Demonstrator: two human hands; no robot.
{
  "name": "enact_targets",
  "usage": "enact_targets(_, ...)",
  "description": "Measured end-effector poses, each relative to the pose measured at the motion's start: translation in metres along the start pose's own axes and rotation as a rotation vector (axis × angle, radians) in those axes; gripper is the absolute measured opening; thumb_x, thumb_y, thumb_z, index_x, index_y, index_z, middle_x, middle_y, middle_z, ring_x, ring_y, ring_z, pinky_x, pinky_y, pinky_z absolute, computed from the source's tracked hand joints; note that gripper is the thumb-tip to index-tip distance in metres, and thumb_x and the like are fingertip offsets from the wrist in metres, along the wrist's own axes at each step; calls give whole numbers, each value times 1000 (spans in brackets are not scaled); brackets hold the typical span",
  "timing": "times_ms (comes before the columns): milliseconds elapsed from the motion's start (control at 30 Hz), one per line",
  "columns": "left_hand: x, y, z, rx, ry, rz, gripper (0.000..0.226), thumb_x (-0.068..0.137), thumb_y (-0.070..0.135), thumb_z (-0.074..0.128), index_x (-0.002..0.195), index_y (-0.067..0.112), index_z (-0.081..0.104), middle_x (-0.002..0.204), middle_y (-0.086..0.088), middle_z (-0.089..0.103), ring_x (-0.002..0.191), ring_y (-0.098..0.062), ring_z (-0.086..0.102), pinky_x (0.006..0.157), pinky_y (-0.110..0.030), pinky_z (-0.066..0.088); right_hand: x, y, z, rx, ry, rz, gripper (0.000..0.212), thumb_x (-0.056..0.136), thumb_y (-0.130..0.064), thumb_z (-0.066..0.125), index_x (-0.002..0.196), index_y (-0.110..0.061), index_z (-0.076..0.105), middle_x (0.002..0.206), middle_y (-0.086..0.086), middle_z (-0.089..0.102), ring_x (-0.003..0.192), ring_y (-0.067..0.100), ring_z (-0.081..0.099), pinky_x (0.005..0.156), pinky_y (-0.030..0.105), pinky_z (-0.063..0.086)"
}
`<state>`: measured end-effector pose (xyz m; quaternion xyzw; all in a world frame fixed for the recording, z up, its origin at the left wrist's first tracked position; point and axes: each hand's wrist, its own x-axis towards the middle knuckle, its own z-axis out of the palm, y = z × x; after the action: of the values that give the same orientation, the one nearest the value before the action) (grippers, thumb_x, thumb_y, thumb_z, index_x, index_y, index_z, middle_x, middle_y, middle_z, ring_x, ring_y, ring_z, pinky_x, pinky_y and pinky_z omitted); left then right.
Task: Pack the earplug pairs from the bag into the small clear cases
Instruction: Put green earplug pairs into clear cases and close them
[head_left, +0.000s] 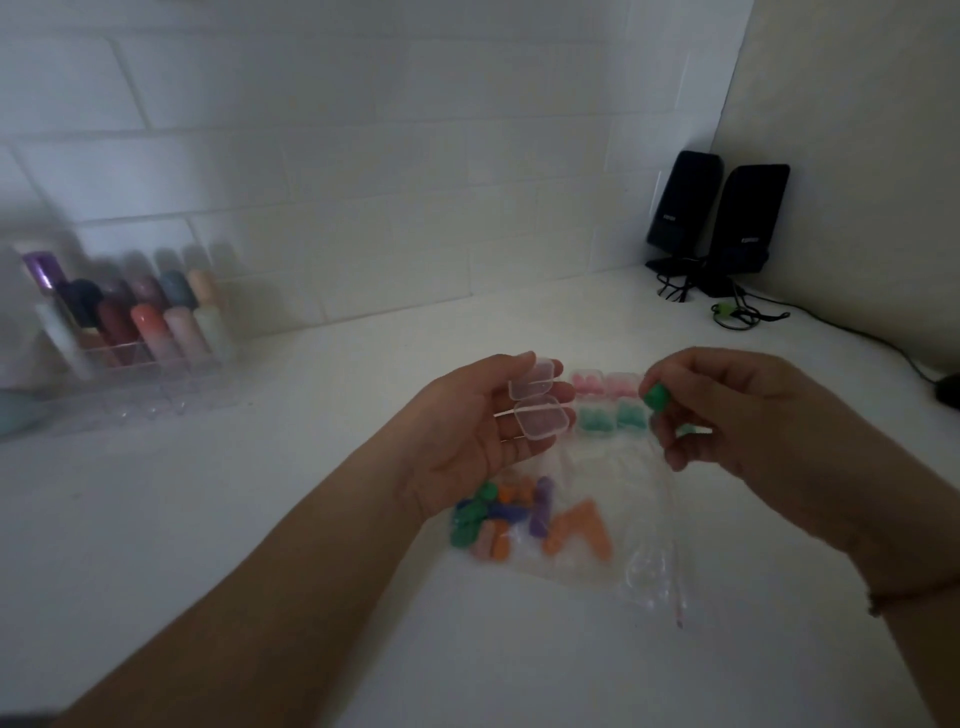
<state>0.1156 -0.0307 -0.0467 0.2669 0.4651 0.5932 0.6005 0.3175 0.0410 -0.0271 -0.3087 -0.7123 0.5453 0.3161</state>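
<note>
My left hand (470, 441) lies palm up above the white counter and holds a small clear case (535, 405), hinged open, on its fingers. A little to the right, my right hand (737, 415) pinches a green earplug (655, 397) between thumb and fingertips. Below both hands lies a clear zip bag (613, 525) with several loose earplugs in orange, purple, green and blue (498, 519). Behind the hands sit filled cases: two with pink plugs (605, 384) and two with teal plugs (608, 418).
A clear organiser (130, 332) of coloured tubes stands at the back left against the tiled wall. Two black speakers (722, 223) with cables sit in the back right corner. A dark object (948, 389) lies at the right edge.
</note>
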Motion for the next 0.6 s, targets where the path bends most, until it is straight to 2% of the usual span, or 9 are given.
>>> enact_targets(33,-1,0,1,-5,-9,-2,34,95,24,50,116,1,65,114,-18,68,85,-24,69,70,-28,57,-1,0,4,52,-4,-19,23,91,-19,53,78,-10,70,73,6,69,66,22,65,53,25,52)
enact_targets(100,-2,0,2,-20,-34,-8,35,95,22,50,116,-1,65,120,-20,66,90,-27,67,73,-30,58,-3,-2,13,63,45,-138,16,91,-12,53,86,-5,66,83,7,74,72,24,72,51,24,54)
enact_targets(200,-4,-1,2,-43,-76,-12,29,96,18,49,109,-1,66,108,-18,70,83,-23,71,78,-32,58,-5,-1,23,14,78,-313,16,89,1,58,89,-11,69,80,9,74,67,25,71,52,24,52)
enact_targets(300,-5,-1,2,-29,-111,-11,35,88,20,55,113,-3,64,103,-17,70,85,-21,71,81,-32,57,-8,0,26,-81,38,-375,18,85,-7,64,88,-23,73,73,2,71,58,13,63,55,19,50)
enact_targets(400,-6,-2,2,-12,-127,-11,48,81,26,59,118,-3,62,108,-19,67,89,-22,68,84,-34,56,-11,0,33,-409,53,-492,20,88,-24,66,96,-42,69,82,-17,66,71,4,61,62,8,44)
enact_targets(500,-8,-3,4,11,-167,-11,44,88,31,56,116,-2,63,110,-21,65,80,-20,67,73,-30,60,-13,0,43,-643,129,-564,23,79,-38,69,102,-42,65,78,-31,57,70,-4,54,63,3,36)
enact_targets(533,-8,-3,5,17,-179,-10,42,91,31,54,115,-2,64,110,-21,64,73,-17,67,67,-27,59,-14,0,44,-672,160,-566,21,77,-41,70,96,-40,64,75,-34,55,68,-5,52,62,4,35)
enact_targets(600,-9,-3,5,32,-192,-9,47,92,33,52,119,-5,61,113,-23,61,68,-14,64,65,-24,56,-13,2,46,-714,218,-583,18,74,-45,71,82,-35,59,69,-33,50,66,-6,50,61,5,34)
